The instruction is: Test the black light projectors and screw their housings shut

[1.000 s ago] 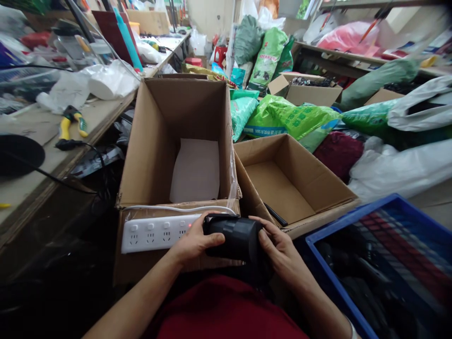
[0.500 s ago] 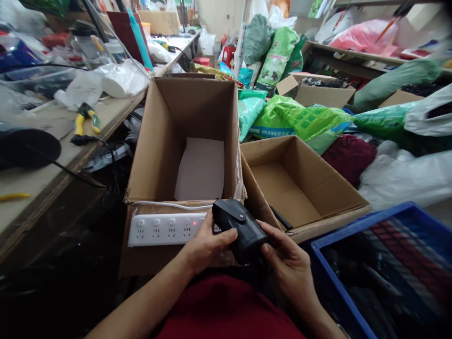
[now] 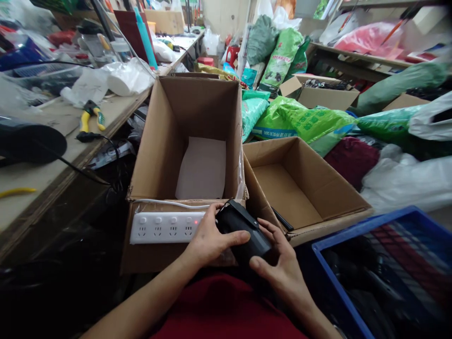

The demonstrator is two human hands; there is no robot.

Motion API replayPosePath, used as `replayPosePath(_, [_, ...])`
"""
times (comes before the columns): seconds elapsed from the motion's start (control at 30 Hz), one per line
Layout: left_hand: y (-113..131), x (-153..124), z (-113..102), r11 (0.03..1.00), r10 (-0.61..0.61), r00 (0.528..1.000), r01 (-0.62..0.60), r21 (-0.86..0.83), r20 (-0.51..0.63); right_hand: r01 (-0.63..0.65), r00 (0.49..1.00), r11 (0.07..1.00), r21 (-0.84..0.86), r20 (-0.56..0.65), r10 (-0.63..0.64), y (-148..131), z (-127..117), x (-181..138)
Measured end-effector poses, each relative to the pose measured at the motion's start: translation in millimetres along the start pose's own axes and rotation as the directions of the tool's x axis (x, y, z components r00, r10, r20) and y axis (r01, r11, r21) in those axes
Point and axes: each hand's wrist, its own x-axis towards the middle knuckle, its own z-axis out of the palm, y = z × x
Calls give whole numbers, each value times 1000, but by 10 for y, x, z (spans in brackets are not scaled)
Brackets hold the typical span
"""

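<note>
Both hands hold one black, rounded plastic housing (image 3: 243, 230) with a strap-like strip along its top; its exact kind is unclear. My left hand (image 3: 212, 235) wraps its left end, thumb lying across the near face. At the right end, my right hand (image 3: 278, 256) grips it between the thumb below and the fingers on the far side. Behind my left hand, a white power strip (image 3: 165, 227) with a lit red light is fixed on a carton's front. The tall cardboard box (image 3: 151, 141) beyond it has a pale sheet (image 3: 201, 167) on its floor.
To the right is a lower cardboard box (image 3: 328, 197) with a black rod (image 3: 282, 219) at its near edge. A blue crate (image 3: 339, 278) holds black parts. Yellow-handled pliers (image 3: 91, 117) lie on the left workbench (image 3: 116, 110). Green bags (image 3: 303, 117) are piled behind.
The black housing has been rolled in my hands, so its top strip now sits farther to the right. My left thumb reaches farther across it, and my right thumb has shifted lower left.
</note>
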Motion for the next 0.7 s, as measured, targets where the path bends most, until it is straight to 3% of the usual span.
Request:
replayPosePath(0.1, [-3,1,-19,991,-9,1000,8,136,5,-8,997,993,-120,-71,-1,0,58,2])
replayPosePath(0.33, [-42,-99,-97,968,27,999,-37,248,44,12,983,965,-261,-174,-60,-68,84,-34])
replayPosePath(0.53, [-55,-137,-180,955,30,999,-38,294,34,74,984,963,-258,-140,-113,-64,96,-45])
replayPosePath(0.7, [-36,-139,-243,940,96,986,-135,313,136,24,990,972,-235,-133,-56,-50,56,-45])
